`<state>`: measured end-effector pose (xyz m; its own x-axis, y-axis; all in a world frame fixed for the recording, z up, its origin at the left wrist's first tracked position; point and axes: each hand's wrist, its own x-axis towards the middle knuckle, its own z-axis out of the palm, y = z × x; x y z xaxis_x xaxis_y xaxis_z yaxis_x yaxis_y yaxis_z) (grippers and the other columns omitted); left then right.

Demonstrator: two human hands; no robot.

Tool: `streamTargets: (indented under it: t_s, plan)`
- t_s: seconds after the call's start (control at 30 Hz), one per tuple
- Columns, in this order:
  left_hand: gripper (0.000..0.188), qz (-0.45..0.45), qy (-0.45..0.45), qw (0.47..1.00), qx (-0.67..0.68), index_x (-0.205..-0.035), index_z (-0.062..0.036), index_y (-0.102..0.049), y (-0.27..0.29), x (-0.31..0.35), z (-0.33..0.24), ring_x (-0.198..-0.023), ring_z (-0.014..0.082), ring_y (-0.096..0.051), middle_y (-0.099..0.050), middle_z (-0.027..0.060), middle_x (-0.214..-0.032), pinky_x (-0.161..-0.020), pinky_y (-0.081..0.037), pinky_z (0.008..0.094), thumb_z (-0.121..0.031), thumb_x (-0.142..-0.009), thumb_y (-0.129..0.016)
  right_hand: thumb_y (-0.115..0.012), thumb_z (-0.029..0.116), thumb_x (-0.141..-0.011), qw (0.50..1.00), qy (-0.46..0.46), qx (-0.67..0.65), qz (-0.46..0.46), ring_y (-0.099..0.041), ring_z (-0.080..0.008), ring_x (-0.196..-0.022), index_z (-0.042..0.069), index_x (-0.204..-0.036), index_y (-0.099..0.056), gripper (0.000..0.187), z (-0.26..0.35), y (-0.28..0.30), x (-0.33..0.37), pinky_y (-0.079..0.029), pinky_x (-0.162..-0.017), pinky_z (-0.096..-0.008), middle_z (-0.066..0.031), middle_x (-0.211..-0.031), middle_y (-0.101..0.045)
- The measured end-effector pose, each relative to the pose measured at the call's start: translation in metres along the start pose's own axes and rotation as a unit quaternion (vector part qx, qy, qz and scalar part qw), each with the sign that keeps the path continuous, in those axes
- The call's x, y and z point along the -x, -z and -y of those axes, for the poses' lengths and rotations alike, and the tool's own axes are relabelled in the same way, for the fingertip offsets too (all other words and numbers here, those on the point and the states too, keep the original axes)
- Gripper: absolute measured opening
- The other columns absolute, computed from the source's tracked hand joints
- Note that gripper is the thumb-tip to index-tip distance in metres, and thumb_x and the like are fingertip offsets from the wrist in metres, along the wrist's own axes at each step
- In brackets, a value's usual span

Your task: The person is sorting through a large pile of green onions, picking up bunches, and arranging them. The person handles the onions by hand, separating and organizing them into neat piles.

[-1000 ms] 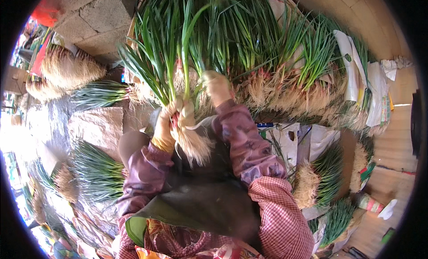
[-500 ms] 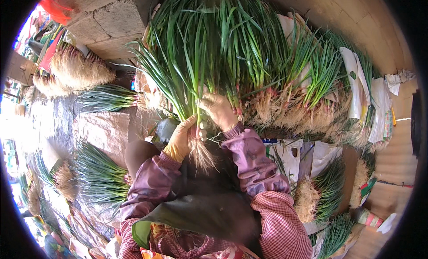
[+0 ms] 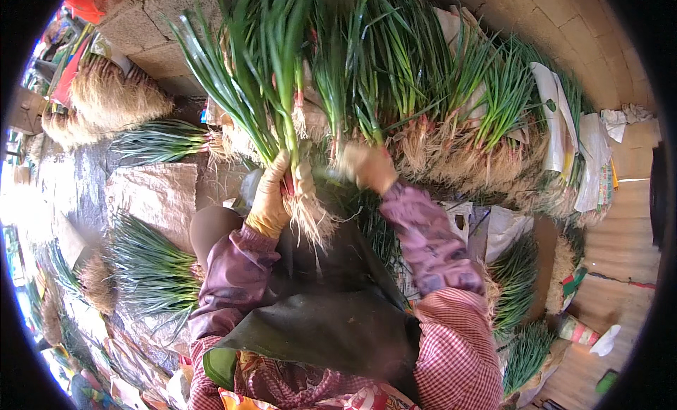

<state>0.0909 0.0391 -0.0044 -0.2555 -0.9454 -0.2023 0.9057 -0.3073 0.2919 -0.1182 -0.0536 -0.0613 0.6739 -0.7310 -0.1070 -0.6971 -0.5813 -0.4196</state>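
My left hand [image 3: 269, 198], in a pale yellow glove, is closed round the lower stems of a bunch of green onions [image 3: 290, 143]. Its pale roots dangle over my dark apron, and its long green leaves point away from me. My right hand [image 3: 368, 166], gloved alike, is smeared by motion at the root end of the heaped green onions [image 3: 395, 64], to the right of the held bunch. Whether its fingers grip a stalk cannot be made out.
Along the far wall the heap runs right to white wrapping sheets [image 3: 549, 114]. At left lie a small bunch [image 3: 166, 141], a larger bunch [image 3: 151, 269] and a brown sack [image 3: 151, 202]. More bundles [image 3: 522, 276] lie at right. A block wall [image 3: 169, 22] stands at far left.
My right hand has moved right, away from the held bunch to the heap. My left hand, still gripping its bunch, has shifted slightly left and the leaves lean further left.
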Motion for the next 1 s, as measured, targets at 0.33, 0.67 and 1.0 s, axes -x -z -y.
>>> streamTargets:
  t_s: [0.33,0.67,1.0]
  plan:
    - [0.022,-0.058,0.079,0.995,-0.008,-0.1,-0.0018,-0.055,0.012,-0.015,0.008,-0.061,0.0165,-0.057,-0.058,0.0053,-0.075,-0.058,-0.05,0.0325,-0.021,-0.089,-0.057,-0.047,0.032,-0.094,0.972,0.0,-0.206,-0.11,-0.065,-0.0139,-0.07,0.013,-0.126,-0.047,0.037,0.051,0.046,-0.022,-0.054,-0.066,-0.0276,-0.0091,-0.092,-0.066]
    - [0.047,-0.027,0.072,0.989,-0.124,-0.123,0.0014,-0.045,0.0,-0.006,0.0,-0.055,0.0112,-0.045,-0.049,0.0008,-0.068,-0.053,-0.042,0.0244,-0.031,-0.09,-0.055,-0.051,0.03,-0.087,0.976,0.021,0.205,0.071,-0.064,-0.0275,-0.064,0.009,-0.089,-0.062,0.024,0.013,-0.059,0.04,-0.049,-0.056,-0.04,-0.0091,-0.072,-0.064]
    - [0.028,-0.024,0.091,0.991,-0.091,-0.106,0.0011,-0.054,0.025,-0.018,0.009,-0.07,0.019,-0.059,-0.06,0.0052,-0.08,-0.075,-0.048,0.0346,-0.017,-0.085,-0.059,-0.054,0.034,-0.089,0.968,-0.213,0.114,-0.071,-0.051,-0.0175,-0.046,0.004,-0.091,-0.059,0.03,0.027,0.05,-0.078,-0.044,-0.046,-0.0325,-0.0046,-0.058,-0.056]
